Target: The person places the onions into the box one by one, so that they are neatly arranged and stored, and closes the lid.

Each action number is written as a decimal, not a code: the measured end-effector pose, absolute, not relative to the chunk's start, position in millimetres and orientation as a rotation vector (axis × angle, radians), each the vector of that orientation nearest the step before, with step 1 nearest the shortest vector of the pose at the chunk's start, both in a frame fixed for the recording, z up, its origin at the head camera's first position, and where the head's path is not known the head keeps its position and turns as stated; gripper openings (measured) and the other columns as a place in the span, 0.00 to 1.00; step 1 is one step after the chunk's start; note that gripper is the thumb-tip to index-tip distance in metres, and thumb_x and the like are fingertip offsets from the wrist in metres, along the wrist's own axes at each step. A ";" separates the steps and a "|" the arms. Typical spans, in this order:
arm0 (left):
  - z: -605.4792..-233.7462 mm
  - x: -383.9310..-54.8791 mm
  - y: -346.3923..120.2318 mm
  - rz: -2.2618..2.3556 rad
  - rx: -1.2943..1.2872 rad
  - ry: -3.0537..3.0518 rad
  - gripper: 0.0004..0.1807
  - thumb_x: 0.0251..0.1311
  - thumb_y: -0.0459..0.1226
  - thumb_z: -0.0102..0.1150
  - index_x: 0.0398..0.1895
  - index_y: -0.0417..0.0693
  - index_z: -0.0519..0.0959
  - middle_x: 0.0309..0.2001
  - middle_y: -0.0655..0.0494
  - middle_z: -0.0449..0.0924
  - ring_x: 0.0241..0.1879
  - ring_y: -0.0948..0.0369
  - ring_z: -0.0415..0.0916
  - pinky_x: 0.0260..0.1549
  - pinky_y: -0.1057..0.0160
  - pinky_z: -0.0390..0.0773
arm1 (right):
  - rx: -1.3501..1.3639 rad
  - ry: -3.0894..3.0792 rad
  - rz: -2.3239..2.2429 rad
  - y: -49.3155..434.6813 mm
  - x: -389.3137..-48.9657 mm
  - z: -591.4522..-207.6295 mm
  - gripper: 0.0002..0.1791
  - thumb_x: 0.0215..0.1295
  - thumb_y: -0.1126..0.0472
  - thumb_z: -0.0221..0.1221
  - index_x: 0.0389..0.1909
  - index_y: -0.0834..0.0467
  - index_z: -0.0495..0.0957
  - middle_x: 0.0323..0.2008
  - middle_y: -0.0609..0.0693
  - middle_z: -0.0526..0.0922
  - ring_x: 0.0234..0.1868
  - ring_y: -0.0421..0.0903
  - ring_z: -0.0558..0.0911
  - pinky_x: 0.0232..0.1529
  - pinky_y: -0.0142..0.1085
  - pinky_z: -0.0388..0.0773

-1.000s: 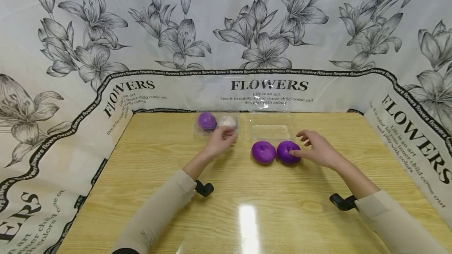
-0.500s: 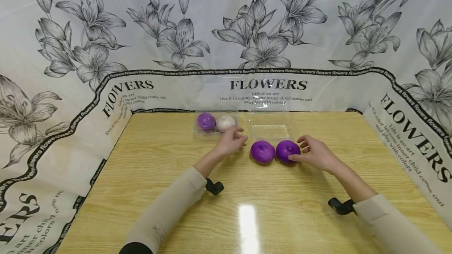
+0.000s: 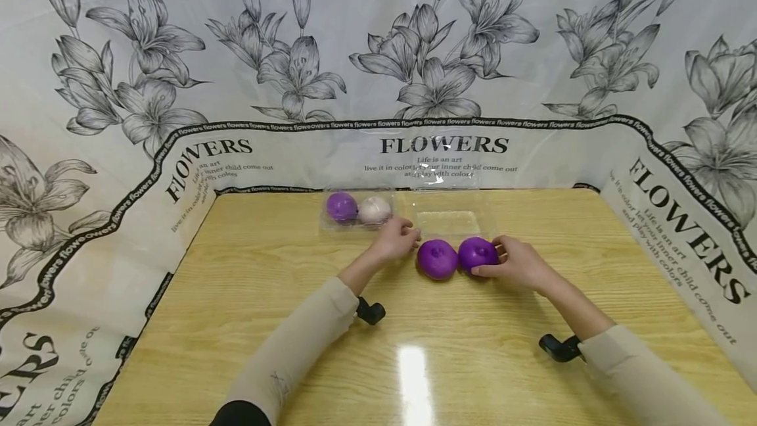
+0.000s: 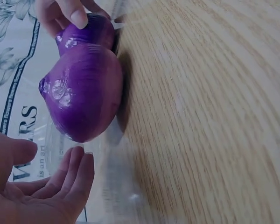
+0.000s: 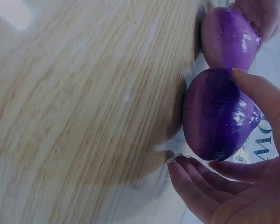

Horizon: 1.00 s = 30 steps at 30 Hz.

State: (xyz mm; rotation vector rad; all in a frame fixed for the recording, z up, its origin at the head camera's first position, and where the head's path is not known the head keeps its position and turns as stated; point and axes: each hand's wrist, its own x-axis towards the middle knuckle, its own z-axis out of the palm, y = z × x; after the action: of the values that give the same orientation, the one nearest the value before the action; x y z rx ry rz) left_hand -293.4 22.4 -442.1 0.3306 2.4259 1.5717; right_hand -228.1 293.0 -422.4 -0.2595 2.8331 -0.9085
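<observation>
Deep purple, the right onion (image 3: 476, 253), gripped in the right hand (image 3: 520, 264) on a wooden table (image 3: 473, 334), touches the left onion (image 3: 437, 260), just beside which we see the left hand (image 3: 395, 240), fingers loosely extended.

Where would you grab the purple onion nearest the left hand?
Probably by the wide belly of this purple onion, not its small nub, from the side facing the left hand: that flank is exposed, while the second onion crowds the opposite one.
</observation>
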 end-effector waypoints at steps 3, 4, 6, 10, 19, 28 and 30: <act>-443.8 -293.6 25.6 1.497 0.354 2.494 0.25 0.76 0.37 0.53 0.67 0.27 0.68 0.46 0.41 0.86 0.45 0.51 0.86 0.50 0.60 0.86 | -0.241 2.846 -0.898 289.2 -227.7 -422.8 0.42 0.58 0.43 0.73 0.55 0.76 0.72 0.46 0.69 0.82 0.46 0.61 0.83 0.47 0.53 0.86; -443.9 -293.7 26.6 1.475 0.359 2.515 0.24 0.76 0.37 0.53 0.67 0.27 0.68 0.46 0.41 0.87 0.45 0.51 0.86 0.51 0.59 0.86 | -0.234 2.852 -0.891 288.4 -227.9 -423.2 0.42 0.58 0.43 0.73 0.54 0.76 0.73 0.45 0.69 0.82 0.45 0.60 0.83 0.46 0.52 0.86; -443.4 -293.8 28.8 1.438 0.366 2.554 0.24 0.77 0.37 0.52 0.67 0.27 0.68 0.45 0.43 0.87 0.44 0.53 0.86 0.51 0.60 0.86 | -0.223 2.866 -0.877 286.8 -228.7 -423.8 0.40 0.58 0.43 0.73 0.52 0.75 0.74 0.43 0.67 0.83 0.43 0.58 0.83 0.44 0.49 0.85; -441.8 -294.4 32.7 1.397 0.364 2.613 0.25 0.77 0.37 0.51 0.68 0.26 0.68 0.45 0.44 0.87 0.42 0.54 0.84 0.45 0.63 0.86 | -0.210 2.881 -0.867 284.7 -230.4 -424.3 0.37 0.58 0.43 0.73 0.49 0.73 0.75 0.40 0.65 0.83 0.41 0.56 0.82 0.41 0.47 0.85; -443.1 -295.8 37.5 1.486 0.309 2.626 0.25 0.77 0.34 0.50 0.70 0.26 0.66 0.45 0.41 0.86 0.40 0.54 0.86 0.43 0.65 0.87 | -0.217 2.883 -0.882 281.7 -233.3 -423.8 0.37 0.58 0.44 0.74 0.48 0.73 0.75 0.40 0.65 0.83 0.41 0.57 0.82 0.42 0.48 0.85; -442.7 -296.4 39.7 1.677 0.203 2.515 0.24 0.73 0.28 0.51 0.69 0.25 0.66 0.48 0.38 0.85 0.38 0.53 0.87 0.30 0.71 0.84 | -0.223 2.893 -0.863 284.6 -234.2 -425.6 0.39 0.57 0.42 0.73 0.51 0.73 0.75 0.43 0.66 0.83 0.44 0.59 0.82 0.45 0.50 0.85; -441.8 -296.2 40.3 1.712 0.187 2.490 0.24 0.72 0.27 0.50 0.69 0.25 0.66 0.49 0.37 0.85 0.39 0.53 0.88 0.30 0.72 0.83 | -0.221 2.895 -0.855 286.0 -234.9 -426.2 0.40 0.57 0.41 0.73 0.52 0.73 0.75 0.43 0.66 0.83 0.44 0.58 0.82 0.46 0.51 0.85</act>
State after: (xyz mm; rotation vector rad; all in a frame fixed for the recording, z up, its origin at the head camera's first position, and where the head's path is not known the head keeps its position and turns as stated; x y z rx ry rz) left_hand -296.2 40.3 -441.8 0.1866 2.4897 1.7118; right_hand -234.9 286.0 -426.2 -0.2206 2.8947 -0.8553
